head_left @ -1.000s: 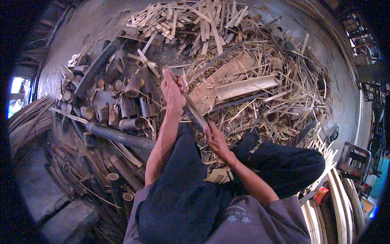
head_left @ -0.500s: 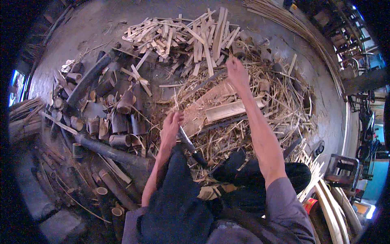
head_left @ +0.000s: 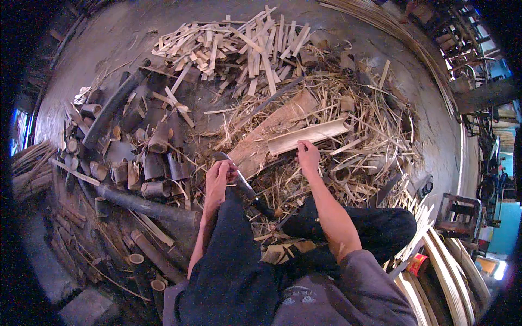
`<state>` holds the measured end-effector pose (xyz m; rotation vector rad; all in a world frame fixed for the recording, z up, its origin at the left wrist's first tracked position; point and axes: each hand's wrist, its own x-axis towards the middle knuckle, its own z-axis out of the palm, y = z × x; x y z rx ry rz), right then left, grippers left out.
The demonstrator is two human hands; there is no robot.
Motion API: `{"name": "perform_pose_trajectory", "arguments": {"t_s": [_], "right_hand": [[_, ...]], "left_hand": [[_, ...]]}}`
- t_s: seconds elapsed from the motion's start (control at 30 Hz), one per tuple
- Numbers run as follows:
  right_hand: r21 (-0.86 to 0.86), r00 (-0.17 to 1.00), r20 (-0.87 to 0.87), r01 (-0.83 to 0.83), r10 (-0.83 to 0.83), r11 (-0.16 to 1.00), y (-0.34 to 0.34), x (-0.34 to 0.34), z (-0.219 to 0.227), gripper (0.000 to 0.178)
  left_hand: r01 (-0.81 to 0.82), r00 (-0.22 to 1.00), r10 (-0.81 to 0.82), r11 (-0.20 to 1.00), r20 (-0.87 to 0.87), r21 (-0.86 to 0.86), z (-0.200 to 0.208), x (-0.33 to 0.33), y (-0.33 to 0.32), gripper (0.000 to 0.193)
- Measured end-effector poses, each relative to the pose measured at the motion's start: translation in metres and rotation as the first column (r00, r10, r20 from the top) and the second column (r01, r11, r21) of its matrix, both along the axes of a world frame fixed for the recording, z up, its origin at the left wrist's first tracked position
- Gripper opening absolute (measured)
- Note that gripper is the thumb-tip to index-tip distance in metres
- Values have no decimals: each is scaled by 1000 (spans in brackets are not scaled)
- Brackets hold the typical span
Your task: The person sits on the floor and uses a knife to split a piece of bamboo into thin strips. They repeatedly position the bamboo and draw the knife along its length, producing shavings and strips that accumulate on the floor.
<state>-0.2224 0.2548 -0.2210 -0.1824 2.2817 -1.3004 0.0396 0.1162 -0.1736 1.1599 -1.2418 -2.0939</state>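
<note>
My left hand (head_left: 219, 176) is in front of my left knee with its fingers curled closed beside the curved blade of a knife (head_left: 246, 187). Any thin piece in those fingers is too small to make out. The knife's dark handle points down between my legs. My right hand (head_left: 308, 156) is pinched closed just below a split bamboo half (head_left: 307, 137), whose pale hollow side faces up. Whatever that pinch holds cannot be made out. Under the bamboo half lies a worn, reddish-brown wooden board (head_left: 255, 142) among shavings.
Bamboo shavings (head_left: 375, 130) surround the board. Pale split slats (head_left: 239, 49) are heaped beyond it. Short bamboo sections (head_left: 159, 138) and a long dark bamboo pole (head_left: 144, 205) lie at left. Long pale strips (head_left: 448, 277) and a low wooden stool (head_left: 459, 214) are at right.
My right hand has drawn back from the far side of the board to near the split bamboo half. My left hand has shifted slightly nearer and to the left.
</note>
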Motion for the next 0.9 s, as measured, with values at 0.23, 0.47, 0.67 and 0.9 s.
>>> {"name": "perform_pose_trajectory", "arguments": {"t_s": [0.23,0.47,0.67,0.9], "right_hand": [[15,848,-473,-262,237,965,16,61,58,18],[-339,829,-253,-559,499,756,6,128,124,45],[344,651,-310,-602,692,721,76,150,-18,78],[336,506,-376,-706,776,623,63,182,-30,75]], "left_hand": [[38,994,-52,990,-96,-138,40,-41,-19,38],[300,894,-118,873,-431,384,43,-91,-46,57],[-87,905,187,960,-382,265,72,-80,-74,50],[-304,814,338,941,-473,149,119,-31,-73,57]]}}
